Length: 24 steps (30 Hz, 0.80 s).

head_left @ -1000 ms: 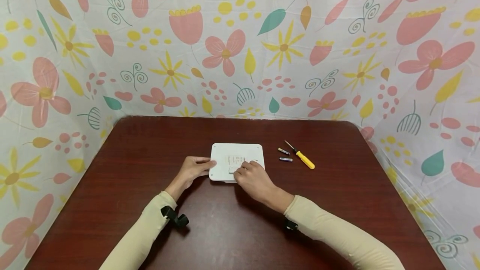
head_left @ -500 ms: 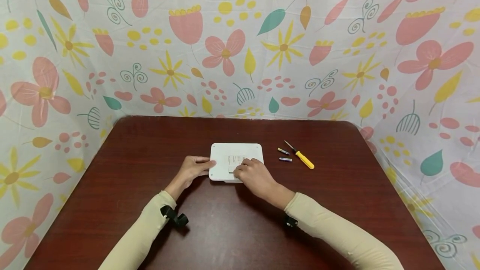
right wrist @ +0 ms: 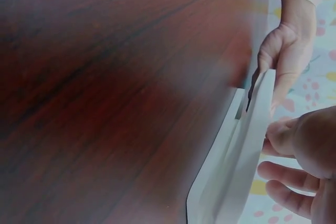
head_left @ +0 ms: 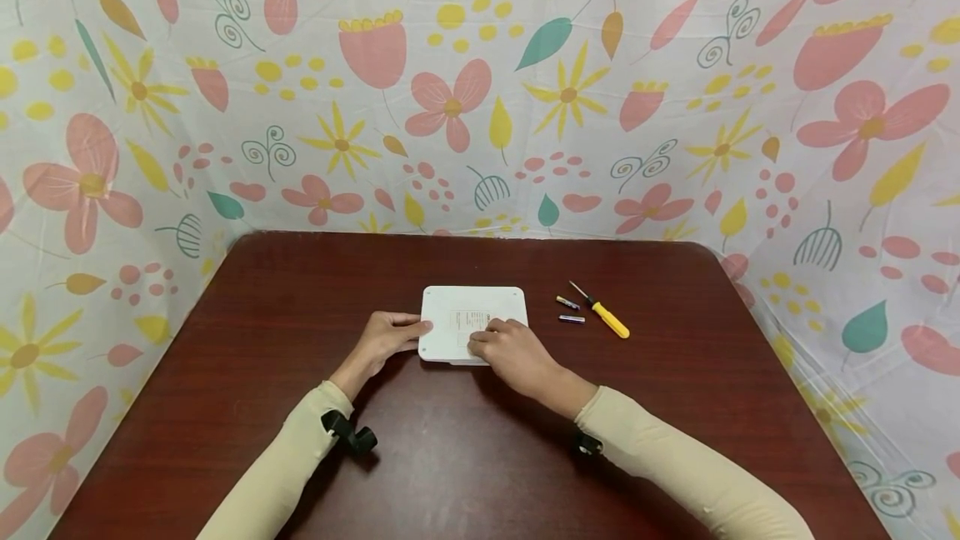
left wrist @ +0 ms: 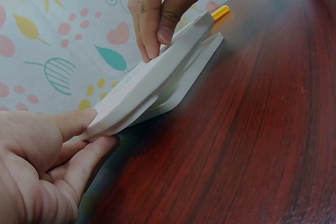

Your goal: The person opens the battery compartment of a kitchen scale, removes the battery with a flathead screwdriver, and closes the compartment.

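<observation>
Since a second ago the right hand (head_left: 512,352) has slid a little toward the near edge of the white device (head_left: 472,307), its fingertips now lower on the label patch; the left hand (head_left: 384,338) and everything else have stayed put.

The white device lies bottom-up at the middle of the tabletop (head_left: 300,298). The left hand holds its left edge, thumb on top and fingers (left wrist: 79,166) curled under the rim. The right hand rests on the near right part, fingers bent, thumb and forefinger (left wrist: 149,30) pressing or pinching at the upper face; whether they hold a loose cover or only press on it cannot be told. In the left wrist view the device shows as a flat upper slab over a smaller base plate (left wrist: 194,72), the near edge seeming slightly raised off the tabletop.

Judgement on handling: a rigid moulded plastic body, probably light, smooth and somewhat slippery on the polished wood, so it wants steadying at the rim. The edges are the sound places to hold; thin plastic clips or covers could snap if forced.

To the right, well apart from the hands, lie a yellow-handled screwdriver (head_left: 609,320) and two small batteries (head_left: 568,310), just beside each other.
</observation>
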Available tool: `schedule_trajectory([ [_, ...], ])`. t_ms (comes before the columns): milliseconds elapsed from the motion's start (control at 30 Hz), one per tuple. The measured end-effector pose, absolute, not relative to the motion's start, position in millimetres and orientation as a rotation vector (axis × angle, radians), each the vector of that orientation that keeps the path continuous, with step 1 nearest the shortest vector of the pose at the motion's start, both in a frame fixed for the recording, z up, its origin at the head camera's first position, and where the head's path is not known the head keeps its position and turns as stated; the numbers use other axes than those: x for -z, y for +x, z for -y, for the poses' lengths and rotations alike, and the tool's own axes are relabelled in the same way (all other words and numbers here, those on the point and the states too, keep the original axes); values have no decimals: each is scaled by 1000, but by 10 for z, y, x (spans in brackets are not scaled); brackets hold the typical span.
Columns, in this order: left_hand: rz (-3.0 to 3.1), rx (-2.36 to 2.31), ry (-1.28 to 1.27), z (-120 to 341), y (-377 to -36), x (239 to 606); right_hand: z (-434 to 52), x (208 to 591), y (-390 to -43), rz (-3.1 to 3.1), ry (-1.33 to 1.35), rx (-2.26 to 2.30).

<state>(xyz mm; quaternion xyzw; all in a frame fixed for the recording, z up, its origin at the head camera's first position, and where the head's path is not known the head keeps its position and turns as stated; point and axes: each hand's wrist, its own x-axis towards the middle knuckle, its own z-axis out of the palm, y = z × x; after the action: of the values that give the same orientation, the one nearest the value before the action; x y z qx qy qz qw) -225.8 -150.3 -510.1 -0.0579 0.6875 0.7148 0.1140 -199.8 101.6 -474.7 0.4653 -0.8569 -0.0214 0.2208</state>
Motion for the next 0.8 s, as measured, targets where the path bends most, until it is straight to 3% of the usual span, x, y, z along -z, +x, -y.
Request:
schedule_trajectory([
  [800, -2011, -2109, -178, 1491, -2256, 5106, -1222, 4612, -2023, 2599, 1395, -283],
])
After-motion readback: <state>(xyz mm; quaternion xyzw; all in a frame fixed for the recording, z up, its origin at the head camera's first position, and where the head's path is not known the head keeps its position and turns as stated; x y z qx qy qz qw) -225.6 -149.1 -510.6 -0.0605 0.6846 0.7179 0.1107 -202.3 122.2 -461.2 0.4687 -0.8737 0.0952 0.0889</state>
